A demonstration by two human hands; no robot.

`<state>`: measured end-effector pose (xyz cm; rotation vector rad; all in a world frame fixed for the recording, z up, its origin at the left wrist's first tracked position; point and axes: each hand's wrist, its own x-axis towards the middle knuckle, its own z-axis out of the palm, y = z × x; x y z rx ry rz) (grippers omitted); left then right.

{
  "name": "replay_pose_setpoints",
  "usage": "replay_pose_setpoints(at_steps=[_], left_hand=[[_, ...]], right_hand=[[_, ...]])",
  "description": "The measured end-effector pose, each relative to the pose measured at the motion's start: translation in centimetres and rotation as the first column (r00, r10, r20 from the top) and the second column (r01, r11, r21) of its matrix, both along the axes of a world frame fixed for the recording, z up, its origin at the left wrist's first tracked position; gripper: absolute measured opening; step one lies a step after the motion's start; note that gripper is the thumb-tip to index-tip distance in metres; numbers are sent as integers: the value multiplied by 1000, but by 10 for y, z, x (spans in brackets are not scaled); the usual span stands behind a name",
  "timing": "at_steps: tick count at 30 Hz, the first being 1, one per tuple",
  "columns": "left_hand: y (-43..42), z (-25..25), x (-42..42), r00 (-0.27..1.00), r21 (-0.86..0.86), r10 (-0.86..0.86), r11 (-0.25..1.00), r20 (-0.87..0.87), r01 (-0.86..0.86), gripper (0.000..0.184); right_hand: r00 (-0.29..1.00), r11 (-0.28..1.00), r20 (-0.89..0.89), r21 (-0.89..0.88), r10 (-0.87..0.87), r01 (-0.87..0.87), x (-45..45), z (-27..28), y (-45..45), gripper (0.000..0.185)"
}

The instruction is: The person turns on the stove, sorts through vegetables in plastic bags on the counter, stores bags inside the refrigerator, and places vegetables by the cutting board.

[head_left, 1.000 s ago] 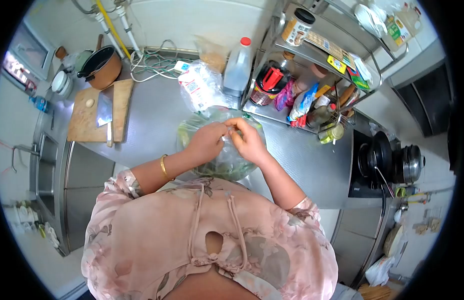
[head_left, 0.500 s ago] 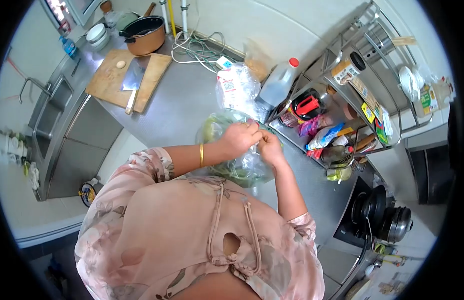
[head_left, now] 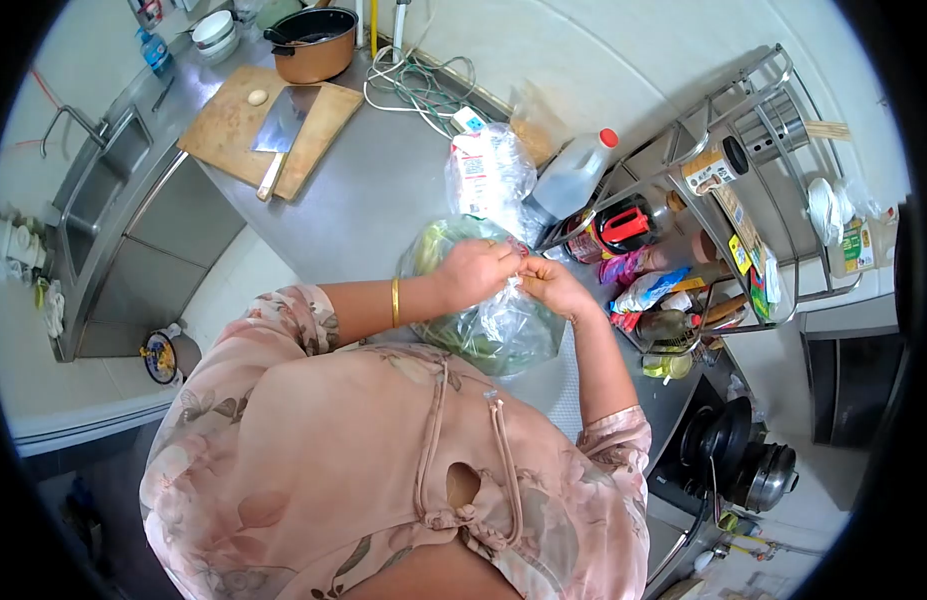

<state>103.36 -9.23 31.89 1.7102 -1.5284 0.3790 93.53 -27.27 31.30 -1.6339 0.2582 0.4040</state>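
Note:
A clear plastic bag with green vegetables inside rests on the metal counter, close against my body. My left hand, a gold bangle on its wrist, has its fingers closed on the gathered top of the bag. Right beside it, my right hand pinches the same part, fingertips nearly touching those of the left. A small reddish bit shows at the fingertips, too small to name. The bag's lower part bulges out below both hands.
A cleaver and a small round pale item lie on a wooden board. Behind it stands a brown pot. A jug, a white package in plastic and a crowded wire rack stand to the right.
The view has shifted slightly, so the counter items sit differently in it. Both hands remain closed at the bag's top, and more of the bag shows below them.

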Motion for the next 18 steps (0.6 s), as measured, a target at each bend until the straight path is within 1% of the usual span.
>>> replay_pose_setpoints(at_steps=[3,4,6,8,9,10,13,16,17,18], left_hand=[[3,-2,2,1000,8,-8,1000,-22,8,14],[6,-2,1,1000,21,-12,1000,-21,13,14],[11,-2,-3,999,41,-28,999,-16,29,13],[16,0,-8,999,54,-52,997,-6,52,13],[18,-2,-10,998,67,-60,996,-22,61,13],[19,-4,-12,997,79,-68,994,-38,70,13],[22,-11,-20,994,138,-104,985,-38,108,12],[27,-18,-25,986,188,-159,968,-49,165,12],[28,-19,-24,982,200,-180,962,-57,188,12],[29,-20,-24,977,216,-185,955,-108,205,12]], right_hand=[[988,960,136,-278,70,-30,0,0,7,12],[971,906,212,-423,112,-12,0,4,12,13],[915,738,335,-672,225,65,-2,19,29,14],[902,608,367,-777,228,162,-4,32,46,14],[895,536,382,-817,230,211,-5,34,52,14],[881,497,416,-827,226,262,-6,29,55,15],[865,438,453,-837,217,329,-9,26,61,16],[875,380,430,-864,221,329,-10,16,65,19],[864,389,449,-855,227,342,-10,14,66,18],[852,398,468,-846,233,355,-12,13,67,18]])
